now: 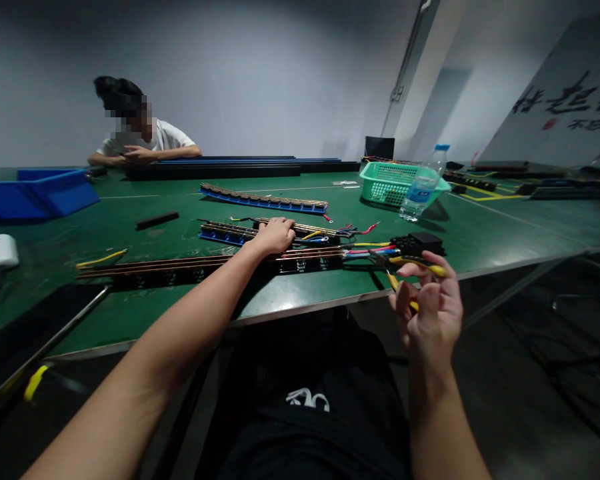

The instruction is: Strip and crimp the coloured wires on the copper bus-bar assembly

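My left hand [275, 236] is closed, knuckles up, pressing on a long black strip with copper bars [200, 265] that lies along the near edge of the green table [130, 313]. Coloured wires [367, 249] run from the strip's right end to a black connector block [417, 244]. My right hand [427, 303] is off the table's edge, fingers curled round yellow-handled pliers [420, 265] whose jaws point left toward the wires. A second strip with a blue base [230, 233] lies just beyond my left hand.
Another blue-based strip [263, 198] lies further back. A green basket [393, 181] and a water bottle [423, 187] stand at the right. A blue bin [40, 193] is at the far left. A person sits at the far side [145, 143].
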Demonstrator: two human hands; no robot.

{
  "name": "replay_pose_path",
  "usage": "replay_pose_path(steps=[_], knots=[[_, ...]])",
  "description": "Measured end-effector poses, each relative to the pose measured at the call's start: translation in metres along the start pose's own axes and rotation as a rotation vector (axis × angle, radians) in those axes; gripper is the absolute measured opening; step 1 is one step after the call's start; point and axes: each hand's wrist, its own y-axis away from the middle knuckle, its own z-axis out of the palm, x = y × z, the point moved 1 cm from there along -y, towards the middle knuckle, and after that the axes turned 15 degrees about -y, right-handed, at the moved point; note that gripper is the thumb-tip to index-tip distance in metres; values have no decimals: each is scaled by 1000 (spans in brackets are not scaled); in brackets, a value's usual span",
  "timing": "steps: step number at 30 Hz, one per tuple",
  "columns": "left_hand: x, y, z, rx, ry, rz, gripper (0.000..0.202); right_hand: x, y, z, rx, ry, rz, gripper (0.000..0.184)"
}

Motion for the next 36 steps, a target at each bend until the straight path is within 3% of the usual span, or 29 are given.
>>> replay_pose_path(steps=[6,13,20,24,27,32,36], knots=[[0,-1,0,-11,-12,5,49,25,-3,-14,-233,108,51,35],[0,-1,1,-1,-4,-4,47,28,-6,2,-306,393,121,32],[0,-2,3,8,-10,-5,47,30,-11,-2,-593,926,9,31],[1,-1,1,3,-12,-3,47,26,-15,-8,-743,1122,-103,36],[2,0,-1,-3,-13,-3,48,21,-18,-5,-810,1183,-63,37],[2,0,-1,-4,-20,-6,48,12,-18,4,-785,892,264,23],[1,0,0,-2,-26,-7,48,9,-22,1,-440,541,311,33]])
